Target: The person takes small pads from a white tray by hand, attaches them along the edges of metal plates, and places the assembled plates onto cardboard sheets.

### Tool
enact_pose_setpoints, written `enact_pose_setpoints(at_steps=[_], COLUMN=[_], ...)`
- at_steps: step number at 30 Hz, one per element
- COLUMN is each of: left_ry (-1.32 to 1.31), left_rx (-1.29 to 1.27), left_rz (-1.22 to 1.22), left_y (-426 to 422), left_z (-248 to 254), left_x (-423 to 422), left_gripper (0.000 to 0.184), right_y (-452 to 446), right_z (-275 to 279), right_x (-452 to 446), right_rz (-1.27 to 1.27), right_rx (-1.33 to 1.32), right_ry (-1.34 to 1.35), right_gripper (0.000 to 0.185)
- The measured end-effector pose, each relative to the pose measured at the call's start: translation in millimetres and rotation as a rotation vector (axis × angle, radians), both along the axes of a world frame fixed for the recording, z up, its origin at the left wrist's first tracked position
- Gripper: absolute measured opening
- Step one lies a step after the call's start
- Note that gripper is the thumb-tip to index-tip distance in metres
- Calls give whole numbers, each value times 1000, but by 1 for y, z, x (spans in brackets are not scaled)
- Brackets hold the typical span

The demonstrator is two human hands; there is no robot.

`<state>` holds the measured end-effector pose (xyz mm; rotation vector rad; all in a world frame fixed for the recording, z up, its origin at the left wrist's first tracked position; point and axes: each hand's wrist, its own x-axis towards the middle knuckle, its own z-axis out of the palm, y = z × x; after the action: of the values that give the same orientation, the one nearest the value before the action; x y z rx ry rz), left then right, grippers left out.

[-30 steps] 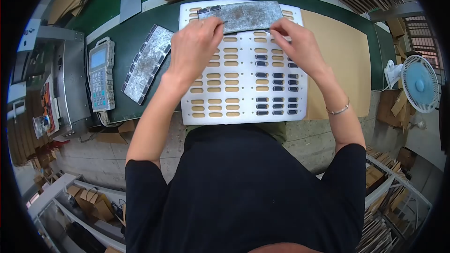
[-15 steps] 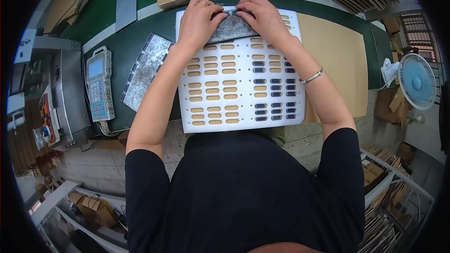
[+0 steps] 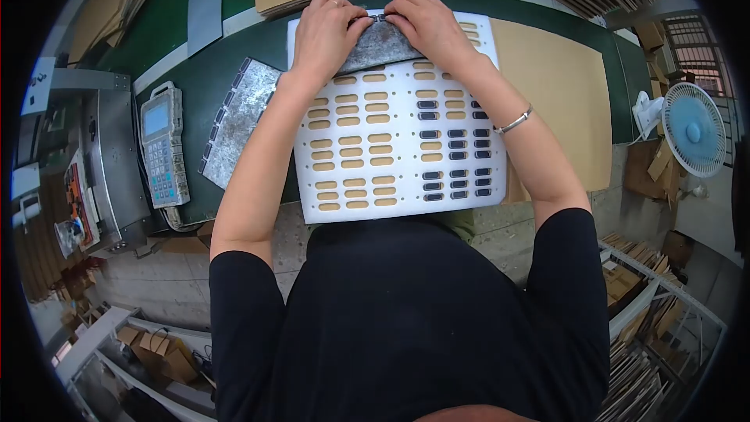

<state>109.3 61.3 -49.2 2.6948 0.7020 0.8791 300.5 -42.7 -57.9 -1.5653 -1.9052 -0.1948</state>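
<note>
Fingers point(image 3: 402, 5) moved to plate's point(image 3: 383, 45) far edge.

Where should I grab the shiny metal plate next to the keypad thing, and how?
Probably pinch the near short end of the metal plate, coming from the person's side. That end looks bare, while black pieces line the long edge facing the keypad device, and the left forearm hides much of the opposite edge.

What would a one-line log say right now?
left hand: at far edge of metal plate; right hand: same edge; white tray: beneath plate; black pieces: in tray's right half
</note>
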Motion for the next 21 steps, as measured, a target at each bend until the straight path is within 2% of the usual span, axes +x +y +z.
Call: enact_pose_setpoints(at_steps=[3, 4, 5, 6, 7, 10, 11, 13, 16, 21], left_ry=[7, -23, -69, -119, -103, -51, -30, 25, 84, 256], left_rx=[59, 100, 213, 220, 151, -18, -71, -67, 28, 126], left_rz=[-21, -9, 8, -7, -58, -241, -304, -281, -277, -302], left_y=[1, -3, -7, -19, -35, -84, -100, -120, -126, -126], left_z=[2, 4, 7, 19, 29, 33, 28, 14, 8, 17], left_x=[-1, -2, -2, -7, -14, -30, -31, -27, -18, -17], left_gripper=[22, 23, 26, 23, 20, 14, 13, 11, 11, 10], right_y=[1, 1, -11, -24, -47, -114, -130, -155, -171, -167], right_z=[1, 4, 9, 30, 44, 55, 52, 36, 29, 24], right_x=[5, 4, 5, 0, 3, 10, 12, 12, 18, 26], right_rz=[31, 56, 63, 66, -6, -143, -145, -154, -209, -238], right_rx=[-42, 91, 128, 170, -3, -178, -176, -160, -184, -177], right_ry=[11, 45, 161, 277, 329, 317, 233, 70, -12, -16], right_gripper=[17, 16, 16, 16, 23, 12, 12, 10, 9, 7])
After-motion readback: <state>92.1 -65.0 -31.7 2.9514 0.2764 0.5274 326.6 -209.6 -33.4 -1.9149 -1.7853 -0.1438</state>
